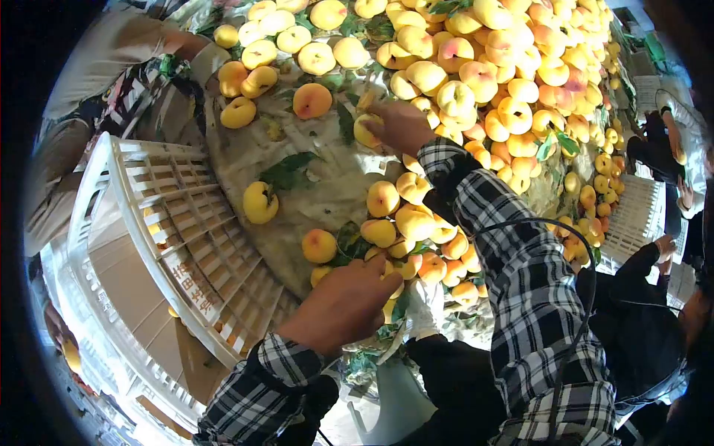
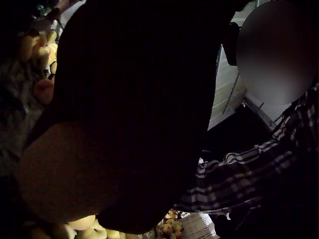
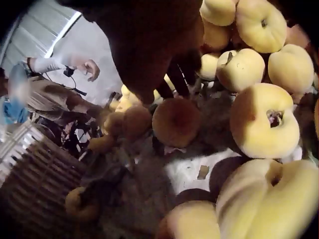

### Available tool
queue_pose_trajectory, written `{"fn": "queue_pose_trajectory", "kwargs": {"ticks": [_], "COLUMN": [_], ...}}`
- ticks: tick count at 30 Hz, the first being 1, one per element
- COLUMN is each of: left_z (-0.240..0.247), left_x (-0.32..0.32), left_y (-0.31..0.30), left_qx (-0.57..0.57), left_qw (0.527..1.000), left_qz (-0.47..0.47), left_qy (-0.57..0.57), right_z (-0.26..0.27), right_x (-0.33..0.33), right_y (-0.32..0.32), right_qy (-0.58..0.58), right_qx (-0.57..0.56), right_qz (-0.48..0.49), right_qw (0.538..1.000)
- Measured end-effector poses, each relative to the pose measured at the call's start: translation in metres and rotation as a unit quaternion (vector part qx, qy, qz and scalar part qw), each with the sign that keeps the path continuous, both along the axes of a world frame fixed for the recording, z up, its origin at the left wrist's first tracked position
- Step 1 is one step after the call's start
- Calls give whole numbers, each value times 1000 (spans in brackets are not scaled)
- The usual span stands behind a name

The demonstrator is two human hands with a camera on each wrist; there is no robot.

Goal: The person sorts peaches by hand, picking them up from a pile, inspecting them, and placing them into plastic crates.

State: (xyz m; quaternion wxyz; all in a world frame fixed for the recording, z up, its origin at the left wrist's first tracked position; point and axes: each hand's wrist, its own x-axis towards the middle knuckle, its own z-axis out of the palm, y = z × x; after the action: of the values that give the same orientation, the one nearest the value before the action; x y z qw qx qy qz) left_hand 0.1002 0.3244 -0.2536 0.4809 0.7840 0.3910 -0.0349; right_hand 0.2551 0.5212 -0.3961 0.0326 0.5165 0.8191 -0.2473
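Observation:
Flat yellow peaches with a red blush lie loose on a pale cloth [image 1: 297, 141]. My right hand [image 1: 405, 126] reaches forward beside the big heap and grips a flat peach [image 1: 365, 131] with its fingertips. In the right wrist view, its thumb and fingers come down on that shaded peach [image 3: 176, 122]. Nearer my body, my left hand [image 1: 342, 305] curls its fingers around a flat peach [image 1: 392, 285] at the edge of a small cluster [image 1: 413, 223]. The left wrist view is mostly dark, with a dim round shape [image 2: 70, 174] low on the left.
A white slatted plastic crate [image 1: 201, 245] with cardboard inside stands at the left. The large peach heap [image 1: 491, 74] fills the back right. A green leaf [image 1: 291, 171] and one peach [image 1: 259, 202] lie between. Other people sit at the left and right, with another crate [image 1: 632, 215] at the right.

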Motion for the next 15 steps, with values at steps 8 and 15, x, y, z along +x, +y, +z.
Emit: {"fn": "queue_pose_trajectory", "kwargs": {"ticks": [8,15], "left_z": [-2,-2], "left_x": [-2,-4], "left_y": [2,0], "left_qx": [8,30], "left_qw": [1000,999], "left_qz": [-13,8], "left_qy": [11,-6], "right_z": [-3,13], "right_x": [25,-6], "right_y": [63,67], "right_qy": [-202,-249], "right_qx": [249,111], "right_qz": [54,24], "right_qw": [946,962]}}
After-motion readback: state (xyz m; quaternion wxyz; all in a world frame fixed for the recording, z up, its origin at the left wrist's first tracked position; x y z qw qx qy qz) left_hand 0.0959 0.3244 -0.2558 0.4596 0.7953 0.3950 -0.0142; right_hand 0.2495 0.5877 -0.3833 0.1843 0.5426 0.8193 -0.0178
